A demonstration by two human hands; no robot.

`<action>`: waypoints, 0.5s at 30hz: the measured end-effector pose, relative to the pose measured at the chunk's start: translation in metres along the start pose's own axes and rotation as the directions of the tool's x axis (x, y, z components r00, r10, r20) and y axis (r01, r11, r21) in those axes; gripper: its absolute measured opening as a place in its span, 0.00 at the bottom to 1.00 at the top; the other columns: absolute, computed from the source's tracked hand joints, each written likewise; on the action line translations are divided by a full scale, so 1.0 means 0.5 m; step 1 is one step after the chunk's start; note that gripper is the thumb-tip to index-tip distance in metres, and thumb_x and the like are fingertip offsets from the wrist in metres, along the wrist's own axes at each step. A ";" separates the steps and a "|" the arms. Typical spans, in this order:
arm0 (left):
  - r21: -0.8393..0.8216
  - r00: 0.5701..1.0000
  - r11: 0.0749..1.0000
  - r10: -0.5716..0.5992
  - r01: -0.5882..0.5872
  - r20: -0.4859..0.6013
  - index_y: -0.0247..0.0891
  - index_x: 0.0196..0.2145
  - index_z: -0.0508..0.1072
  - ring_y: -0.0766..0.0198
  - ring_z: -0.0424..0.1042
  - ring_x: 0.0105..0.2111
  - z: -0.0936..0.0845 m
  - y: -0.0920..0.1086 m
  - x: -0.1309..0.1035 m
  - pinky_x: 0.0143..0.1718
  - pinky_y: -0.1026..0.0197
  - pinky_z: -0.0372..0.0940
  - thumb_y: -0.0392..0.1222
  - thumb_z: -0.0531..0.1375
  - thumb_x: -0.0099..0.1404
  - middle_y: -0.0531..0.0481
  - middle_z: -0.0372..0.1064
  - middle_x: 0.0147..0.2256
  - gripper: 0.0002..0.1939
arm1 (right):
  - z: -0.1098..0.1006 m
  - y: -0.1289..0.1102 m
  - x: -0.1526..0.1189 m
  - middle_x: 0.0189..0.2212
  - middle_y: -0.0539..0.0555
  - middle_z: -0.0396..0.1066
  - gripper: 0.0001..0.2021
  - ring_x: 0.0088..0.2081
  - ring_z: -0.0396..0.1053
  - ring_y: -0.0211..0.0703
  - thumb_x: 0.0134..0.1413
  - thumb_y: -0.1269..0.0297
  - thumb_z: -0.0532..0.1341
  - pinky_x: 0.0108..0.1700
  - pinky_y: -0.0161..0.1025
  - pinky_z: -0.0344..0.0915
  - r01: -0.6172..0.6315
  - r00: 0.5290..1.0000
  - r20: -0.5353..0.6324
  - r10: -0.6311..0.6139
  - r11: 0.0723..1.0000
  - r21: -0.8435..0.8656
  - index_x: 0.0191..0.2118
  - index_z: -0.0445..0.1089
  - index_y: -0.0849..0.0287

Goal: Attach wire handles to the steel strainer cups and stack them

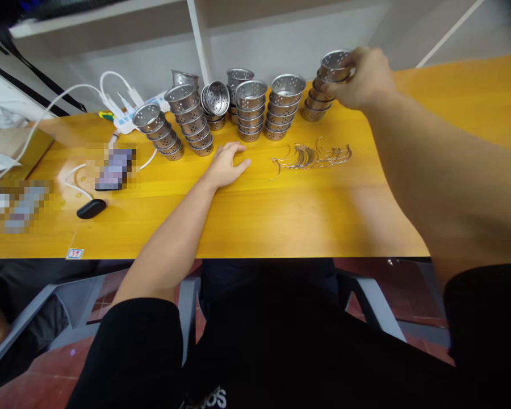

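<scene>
Here's the rightmost stack of perforated metal cups (318,103), just behind the wire pile (305,157), its upper cups grasped by the right hand (364,78)! Left of that pile, the left hand (226,166) rests released on the tabletop (281,224); more cup stacks (250,108) stand behind and leftward.

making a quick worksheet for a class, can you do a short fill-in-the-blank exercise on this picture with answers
The person's ___ hand rests on the table, beside thin curved metal pieces.
The other hand holds the stack of metal cups farthest to the ___.
The person's short sleeves are ___ in colour.

Missing words: left; right; black.
</scene>
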State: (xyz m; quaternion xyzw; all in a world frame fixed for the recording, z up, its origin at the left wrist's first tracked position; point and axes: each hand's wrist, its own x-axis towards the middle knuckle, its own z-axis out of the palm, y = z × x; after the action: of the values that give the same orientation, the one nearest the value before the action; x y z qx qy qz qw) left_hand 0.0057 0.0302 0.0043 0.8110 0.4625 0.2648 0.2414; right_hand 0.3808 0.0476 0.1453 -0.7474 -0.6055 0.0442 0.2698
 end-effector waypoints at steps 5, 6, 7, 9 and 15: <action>0.032 1.000 0.999 -0.008 0.008 0.021 0.36 0.75 0.84 0.31 0.75 0.86 0.000 0.009 -0.001 0.96 0.28 0.63 0.46 0.74 0.80 0.29 0.78 0.82 0.30 | 0.039 -0.002 -0.039 0.80 0.86 0.71 0.26 0.83 0.71 0.76 0.73 0.74 0.77 0.87 0.66 0.66 0.521 0.779 -0.394 -0.488 0.853 -0.028 0.72 0.81 0.70; 0.035 1.000 0.999 -0.013 0.012 0.026 0.36 0.75 0.83 0.31 0.75 0.86 0.000 0.010 -0.001 0.96 0.29 0.62 0.46 0.74 0.80 0.29 0.78 0.82 0.31 | 0.055 -0.014 -0.056 0.73 0.82 0.78 0.21 0.79 0.75 0.74 0.74 0.75 0.73 0.85 0.66 0.71 0.660 0.684 -0.400 -0.610 0.751 -0.015 0.68 0.82 0.65; 0.035 0.999 0.999 -0.013 0.012 0.030 0.35 0.76 0.83 0.31 0.75 0.87 0.000 0.010 -0.001 0.97 0.29 0.62 0.47 0.74 0.80 0.27 0.77 0.83 0.31 | 0.073 -0.031 -0.076 0.65 0.78 0.83 0.13 0.72 0.80 0.73 0.81 0.71 0.67 0.79 0.67 0.77 0.749 0.630 -0.346 -0.696 0.662 0.033 0.64 0.83 0.59; 0.024 1.000 1.000 -0.004 0.004 0.016 0.33 0.76 0.82 0.31 0.72 0.89 0.000 0.003 0.001 0.97 0.30 0.60 0.46 0.73 0.81 0.25 0.75 0.84 0.31 | 0.120 -0.071 -0.116 0.56 0.70 0.88 0.12 0.61 0.86 0.73 0.87 0.62 0.62 0.70 0.70 0.84 0.777 0.616 -0.044 -0.786 0.599 0.193 0.61 0.83 0.53; -0.023 0.991 0.998 -0.056 0.053 -0.125 0.29 0.84 0.69 0.35 0.66 0.92 0.010 -0.052 0.027 1.00 0.37 0.54 0.32 0.73 0.75 0.22 0.69 0.86 0.44 | 0.303 -0.144 -0.129 0.84 0.67 0.78 0.40 0.82 0.78 0.75 0.76 0.58 0.68 0.88 0.78 0.72 0.634 0.532 0.194 -0.824 0.540 0.553 0.88 0.70 0.56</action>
State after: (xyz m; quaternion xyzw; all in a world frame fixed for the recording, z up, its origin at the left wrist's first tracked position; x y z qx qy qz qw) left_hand -0.0013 0.0530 -0.0134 0.7774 0.4961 0.3131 0.2267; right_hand 0.2407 0.0492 0.0327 -0.3069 -0.8855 0.2169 0.2731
